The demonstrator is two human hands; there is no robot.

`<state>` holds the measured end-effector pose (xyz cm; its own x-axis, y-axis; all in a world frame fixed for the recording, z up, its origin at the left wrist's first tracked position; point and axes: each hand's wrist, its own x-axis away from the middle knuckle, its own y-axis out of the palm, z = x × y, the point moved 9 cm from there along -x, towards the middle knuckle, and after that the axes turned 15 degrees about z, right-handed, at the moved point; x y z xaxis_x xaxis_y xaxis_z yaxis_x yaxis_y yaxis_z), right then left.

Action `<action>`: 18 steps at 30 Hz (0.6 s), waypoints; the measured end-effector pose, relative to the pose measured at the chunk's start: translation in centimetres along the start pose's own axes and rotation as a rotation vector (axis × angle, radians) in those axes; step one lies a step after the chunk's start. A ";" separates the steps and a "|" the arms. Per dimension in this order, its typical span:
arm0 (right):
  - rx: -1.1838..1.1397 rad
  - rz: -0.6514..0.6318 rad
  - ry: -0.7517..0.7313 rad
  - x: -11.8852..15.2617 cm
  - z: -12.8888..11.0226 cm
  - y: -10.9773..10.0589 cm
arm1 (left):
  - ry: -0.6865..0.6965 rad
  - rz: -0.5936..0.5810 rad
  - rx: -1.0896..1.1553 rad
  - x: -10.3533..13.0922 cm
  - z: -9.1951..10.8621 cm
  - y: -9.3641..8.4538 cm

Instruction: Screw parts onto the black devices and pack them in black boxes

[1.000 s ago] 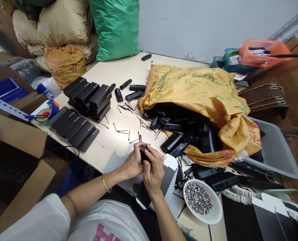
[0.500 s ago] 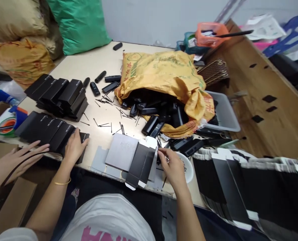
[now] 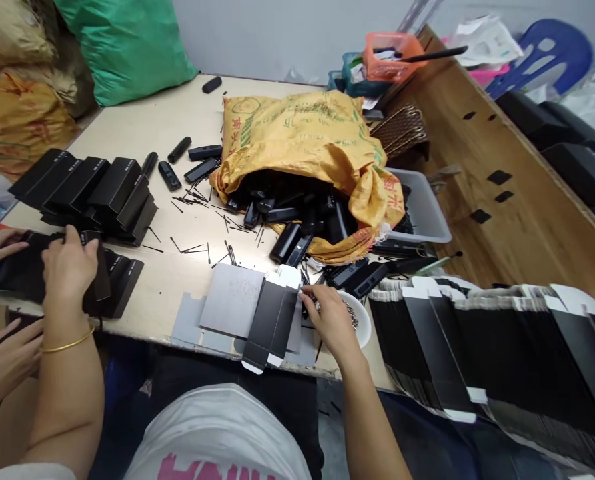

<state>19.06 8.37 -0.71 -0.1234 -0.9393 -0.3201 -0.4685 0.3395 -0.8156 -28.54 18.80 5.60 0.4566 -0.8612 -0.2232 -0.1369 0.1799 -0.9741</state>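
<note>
My left hand (image 3: 72,267) is closed around a small black box (image 3: 100,267) in the front row at the left of the table. Beside it, another person's hand (image 3: 0,248) touches the same row, and that person's other hand (image 3: 12,360) is lower down. A flattened black carton (image 3: 270,320) with white flaps lies partly over a grey plate (image 3: 232,300). At the carton's right edge, the fingers of my right hand (image 3: 330,317) are pinched together; the thumb tip is hard to see. Just right of that hand stands a white bowl (image 3: 363,323) of small metal pieces.
A yellow sack (image 3: 302,133) spills black handheld devices mid-table, with thin black sticks (image 3: 192,200) scattered nearby. More black boxes (image 3: 112,190) are stacked behind the front row. Flat cartons (image 3: 502,347) stand packed at right, near a clear bin (image 3: 427,207) and wooden board (image 3: 517,160).
My left hand has moved left along the row of black boxes, and one box now stands tilted by it. The other person's hand has come onto the row. My right hand stays at the carton.
</note>
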 end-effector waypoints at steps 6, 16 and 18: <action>0.014 -0.021 0.000 -0.3 0.0 0.6 | -0.013 -0.109 -0.049 -2.0 -1.4 1.5; 0.111 -0.223 0.003 -0.9 0.1 4.0 | 0.542 -0.096 0.679 10.5 13.0 -0.5; 0.127 -0.299 0.072 -1.1 0.8 4.9 | 0.746 -0.412 0.846 17.2 18.4 0.6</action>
<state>17.63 11.11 -4.77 -0.0601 -0.9978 -0.0264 -0.3811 0.0474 -0.9233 -4.61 12.87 0.50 -0.3298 -0.9401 -0.0863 0.6483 -0.1590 -0.7446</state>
